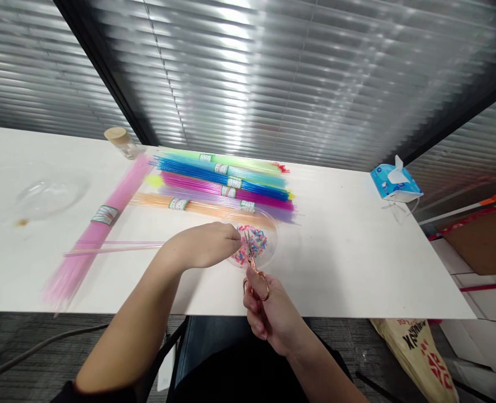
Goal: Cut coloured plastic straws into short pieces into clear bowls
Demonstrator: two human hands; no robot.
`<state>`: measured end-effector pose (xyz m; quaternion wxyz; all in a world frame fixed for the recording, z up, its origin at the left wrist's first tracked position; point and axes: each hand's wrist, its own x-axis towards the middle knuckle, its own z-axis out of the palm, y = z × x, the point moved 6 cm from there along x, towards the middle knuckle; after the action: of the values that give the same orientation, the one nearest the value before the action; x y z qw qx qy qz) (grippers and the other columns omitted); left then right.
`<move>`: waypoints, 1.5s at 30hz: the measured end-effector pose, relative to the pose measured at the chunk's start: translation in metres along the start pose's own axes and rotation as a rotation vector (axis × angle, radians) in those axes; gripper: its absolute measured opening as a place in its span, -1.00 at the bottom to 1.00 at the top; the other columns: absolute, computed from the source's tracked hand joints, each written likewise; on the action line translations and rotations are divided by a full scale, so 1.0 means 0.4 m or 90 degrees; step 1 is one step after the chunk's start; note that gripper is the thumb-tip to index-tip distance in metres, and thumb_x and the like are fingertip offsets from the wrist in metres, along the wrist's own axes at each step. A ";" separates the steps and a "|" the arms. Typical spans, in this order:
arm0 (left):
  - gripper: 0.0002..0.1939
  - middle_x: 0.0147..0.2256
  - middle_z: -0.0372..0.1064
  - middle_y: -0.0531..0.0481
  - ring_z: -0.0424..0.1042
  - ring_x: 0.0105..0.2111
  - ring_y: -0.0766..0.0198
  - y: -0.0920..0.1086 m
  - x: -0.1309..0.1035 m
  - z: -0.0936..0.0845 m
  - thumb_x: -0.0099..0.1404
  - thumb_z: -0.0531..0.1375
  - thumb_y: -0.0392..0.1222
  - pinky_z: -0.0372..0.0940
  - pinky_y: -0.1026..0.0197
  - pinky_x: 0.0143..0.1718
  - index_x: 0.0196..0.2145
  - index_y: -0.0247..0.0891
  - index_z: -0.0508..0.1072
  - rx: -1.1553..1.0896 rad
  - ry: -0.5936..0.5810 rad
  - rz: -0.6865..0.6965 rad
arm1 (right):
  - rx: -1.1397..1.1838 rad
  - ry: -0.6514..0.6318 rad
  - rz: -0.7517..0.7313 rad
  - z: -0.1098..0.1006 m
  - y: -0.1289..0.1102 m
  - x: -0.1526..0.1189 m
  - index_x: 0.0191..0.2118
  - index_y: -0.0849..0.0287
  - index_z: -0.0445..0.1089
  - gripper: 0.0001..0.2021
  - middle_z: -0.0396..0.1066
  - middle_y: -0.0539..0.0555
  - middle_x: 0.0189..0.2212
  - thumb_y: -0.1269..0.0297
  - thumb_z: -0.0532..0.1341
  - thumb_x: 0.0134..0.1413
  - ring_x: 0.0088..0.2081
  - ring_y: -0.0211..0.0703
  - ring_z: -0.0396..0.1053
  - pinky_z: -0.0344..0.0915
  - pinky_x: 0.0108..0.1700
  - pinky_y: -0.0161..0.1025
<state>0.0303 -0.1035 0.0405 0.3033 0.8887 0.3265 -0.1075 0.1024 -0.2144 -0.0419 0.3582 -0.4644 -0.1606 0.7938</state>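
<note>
My left hand (pixel 208 245) is closed on a few thin pink plastic straws (pixel 117 246), whose long ends stick out to the left over the table. In my right hand (pixel 268 305) is a pair of small rose-gold scissors (pixel 251 260), with my fingers at the handle loops. The scissor blades point away from me, a little apart, close to the fingertips of my left hand. Beneath both lies a clear round bowl (pixel 274 246) holding many short cut pieces (pixel 256 240) in pink, red, blue and white. The straw ends at my left fingertips are too small to make out.
Behind the bowl lie banded bundles of straws in green, blue (pixel 197 173), magenta (pixel 197 186), lilac and orange (pixel 155 202). A pink bundle (pixel 117 193) slants at left, near a corked jar (pixel 122 141) and clear plastic dish (pixel 46 193). A tissue pack (pixel 394 182) sits at right.
</note>
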 end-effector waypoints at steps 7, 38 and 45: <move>-0.67 -0.52 0.26 0.02 0.24 -0.49 0.34 -0.010 -0.001 -0.001 0.33 -0.12 -0.26 0.02 0.27 -0.45 -0.58 -0.29 0.19 -0.015 0.022 0.003 | 0.010 0.007 -0.009 0.002 0.000 -0.006 -0.47 0.17 0.10 -0.44 0.14 -0.20 -0.70 -0.27 0.26 -0.12 -0.83 -0.50 0.04 -0.12 -0.86 -0.53; -0.65 -0.50 0.26 0.00 0.20 -0.51 0.35 -0.007 0.001 0.007 0.36 -0.14 -0.21 -0.06 0.24 -0.48 -0.55 -0.30 0.22 0.010 0.058 -0.036 | -0.072 0.036 -0.046 0.000 0.004 -0.004 -0.41 0.15 0.08 -0.46 0.13 -0.22 -0.69 -0.26 0.24 -0.09 -0.83 -0.53 -0.02 -0.23 -0.84 -0.53; -0.67 -0.51 0.25 0.00 0.21 -0.49 0.35 -0.008 0.012 0.008 0.33 -0.12 -0.26 -0.03 0.25 -0.47 -0.57 -0.30 0.19 -0.003 0.052 -0.008 | -0.041 0.016 -0.030 -0.003 -0.002 0.002 -0.42 0.14 0.08 -0.42 0.10 -0.22 -0.71 -0.32 0.22 -0.13 -0.82 -0.51 -0.03 -0.23 -0.83 -0.51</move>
<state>0.0319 -0.1012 0.0348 0.2911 0.8896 0.3445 -0.0727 0.1034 -0.2134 -0.0427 0.3634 -0.4820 -0.1925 0.7737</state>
